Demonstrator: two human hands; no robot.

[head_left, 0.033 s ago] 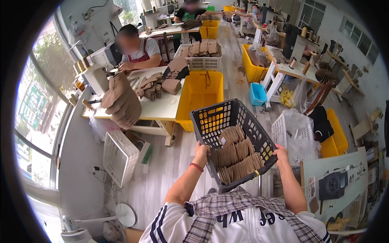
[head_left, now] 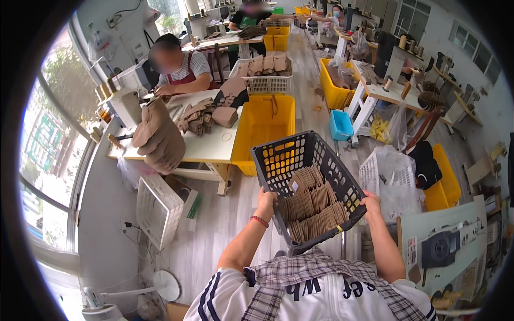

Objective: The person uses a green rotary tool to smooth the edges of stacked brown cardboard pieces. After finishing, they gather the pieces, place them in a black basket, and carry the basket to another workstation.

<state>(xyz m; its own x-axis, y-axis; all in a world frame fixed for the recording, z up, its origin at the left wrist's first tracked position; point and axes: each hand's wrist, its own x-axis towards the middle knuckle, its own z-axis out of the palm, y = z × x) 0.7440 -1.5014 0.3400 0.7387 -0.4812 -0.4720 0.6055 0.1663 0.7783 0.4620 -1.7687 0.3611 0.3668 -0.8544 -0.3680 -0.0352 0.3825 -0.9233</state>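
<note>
Between my two hands I carry a black plastic crate (head_left: 310,140) with perforated walls, tilted toward me. Brown flat pieces (head_left: 316,200) stand on edge inside it in several tight rows. My left hand (head_left: 266,203) is closed round the crate's left side, with a red bracelet at the wrist. On the opposite side my right hand (head_left: 370,205) grips the rim. The fingers of both hands are partly hidden by the crate walls. A small white tag (head_left: 295,185) shows on one row of the pieces.
Ahead left, a person (head_left: 184,69) sits at a sewing table (head_left: 211,150) piled with brown pieces. A yellow bin (head_left: 265,125) stands beside it. A light blue bin (head_left: 340,125), a white basket (head_left: 370,171) and a worktable (head_left: 436,224) lie to the right. A white crate (head_left: 158,211) leans at left.
My hands and the crate keep the same position. The seated person on the left has shifted posture slightly, with the head a little lower.
</note>
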